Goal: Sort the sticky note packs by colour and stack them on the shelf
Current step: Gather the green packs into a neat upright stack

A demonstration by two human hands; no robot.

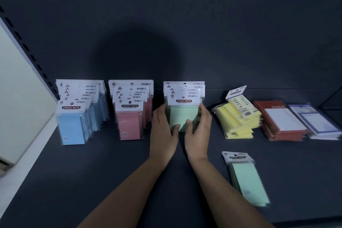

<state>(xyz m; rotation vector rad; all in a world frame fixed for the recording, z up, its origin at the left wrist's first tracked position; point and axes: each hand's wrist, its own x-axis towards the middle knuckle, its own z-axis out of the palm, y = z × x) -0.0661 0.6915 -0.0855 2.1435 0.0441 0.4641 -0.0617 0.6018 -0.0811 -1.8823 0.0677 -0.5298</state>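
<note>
Clasped between left hand [162, 127] and right hand [199, 129], each grip pinching one side, thumbs on the front: upright green packs [182, 114], mid-shelf [129, 163]. Leftward, upright pink packs [129, 122], then blue packs [74, 122]. Rightward, yellow packs [236, 120] piled flat. Nearer, lying apart, a loose pack [248, 177], green.

Sticky note packs [129, 124] on shelf [96, 172]

Stationery shop; dark display shelf [111, 172]; slotted upright [27, 48]; packaged sticky note packs [129, 114] in rows
</note>
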